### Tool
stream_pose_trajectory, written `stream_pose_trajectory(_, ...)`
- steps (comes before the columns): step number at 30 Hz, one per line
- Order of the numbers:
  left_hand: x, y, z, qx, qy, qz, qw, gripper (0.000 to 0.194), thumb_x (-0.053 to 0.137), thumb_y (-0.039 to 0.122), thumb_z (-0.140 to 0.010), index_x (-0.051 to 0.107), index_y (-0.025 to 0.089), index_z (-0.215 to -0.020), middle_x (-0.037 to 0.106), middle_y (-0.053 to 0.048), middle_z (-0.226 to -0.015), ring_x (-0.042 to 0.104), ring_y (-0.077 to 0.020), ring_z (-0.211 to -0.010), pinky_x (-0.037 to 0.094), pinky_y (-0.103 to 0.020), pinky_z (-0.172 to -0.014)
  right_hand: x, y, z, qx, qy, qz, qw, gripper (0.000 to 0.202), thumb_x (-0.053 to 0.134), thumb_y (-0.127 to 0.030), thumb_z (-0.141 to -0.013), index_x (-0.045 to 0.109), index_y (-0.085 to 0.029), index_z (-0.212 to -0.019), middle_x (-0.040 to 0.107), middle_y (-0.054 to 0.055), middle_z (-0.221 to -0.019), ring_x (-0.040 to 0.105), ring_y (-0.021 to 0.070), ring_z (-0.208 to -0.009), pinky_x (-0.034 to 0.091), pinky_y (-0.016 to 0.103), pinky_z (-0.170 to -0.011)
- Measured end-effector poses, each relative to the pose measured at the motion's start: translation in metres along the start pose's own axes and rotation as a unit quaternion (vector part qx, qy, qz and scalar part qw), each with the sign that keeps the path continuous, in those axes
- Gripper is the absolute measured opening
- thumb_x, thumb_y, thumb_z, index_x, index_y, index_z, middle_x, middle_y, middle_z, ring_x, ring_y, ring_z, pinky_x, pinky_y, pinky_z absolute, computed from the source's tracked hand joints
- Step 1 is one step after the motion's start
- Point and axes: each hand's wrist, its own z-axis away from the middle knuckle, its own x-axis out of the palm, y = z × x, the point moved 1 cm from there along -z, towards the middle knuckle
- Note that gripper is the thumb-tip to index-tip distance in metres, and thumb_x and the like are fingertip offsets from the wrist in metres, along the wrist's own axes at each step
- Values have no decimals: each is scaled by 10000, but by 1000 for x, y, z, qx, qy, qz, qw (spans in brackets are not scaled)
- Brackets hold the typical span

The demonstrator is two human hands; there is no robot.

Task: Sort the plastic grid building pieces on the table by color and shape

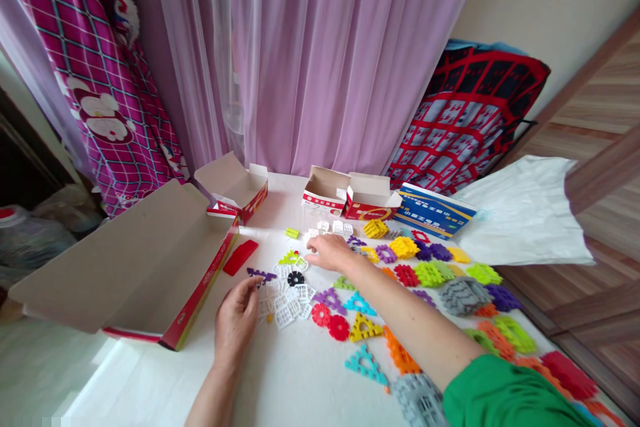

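Note:
My left hand (237, 313) is closed, with thumb and forefinger pinched at the end of a purple toothed plastic building piece (261, 275). Just beside it lies a pile of white lattice window pieces (287, 309), with a black round notched piece (295, 278) behind them. My right hand (331, 252) reaches over the middle of the table, fingers slightly bent and apart, nothing visible in them. Close behind its fingers stand white plastic pieces (340, 227). A lime-green triangular piece (289, 257) lies between the two hands.
A large open cardboard box (135, 267) stands at left, a red flat piece (241, 257) beside it. Small open boxes (373, 197) and a blue box (435, 210) line the back. Stacks of coloured pieces (465, 295) cover the right side, near a white bag (530, 213).

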Motion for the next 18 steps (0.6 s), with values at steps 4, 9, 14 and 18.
stream_pose_trajectory(4,-1,5,0,2,3,3,1000,315,499,367,-776,721,220,-944,749,-53,-920,686,-224,-848,531,-344,-802,19,-18,9,62,-17,-32,997,274,641,-415,-787,719,-258,-998,739,45,-1017,653,233,-982,459,301,-776)
stream_pose_trajectory(9,-1,6,-1,0,-2,4,1000,324,486,382,-785,717,221,-945,749,-54,-928,684,-230,-856,526,-352,-806,28,-13,8,96,-14,-144,985,170,630,-289,-793,718,-216,-919,749,20,-924,675,176,-858,461,246,-704)
stream_pose_trajectory(14,-1,6,0,0,-1,-4,1000,315,483,370,-796,714,224,-953,750,-50,-927,685,-226,-858,524,-344,-807,19,14,11,68,-21,-187,980,226,562,-211,-839,746,-218,-970,758,15,-960,687,172,-879,484,248,-758)
stream_pose_trajectory(18,-1,7,0,5,1,-9,1000,310,486,360,-793,716,225,-951,752,-48,-934,687,-220,-847,526,-328,-788,15,25,18,14,16,-108,994,309,531,-135,-835,749,-240,-1028,719,32,-1141,637,191,-1072,447,269,-922)
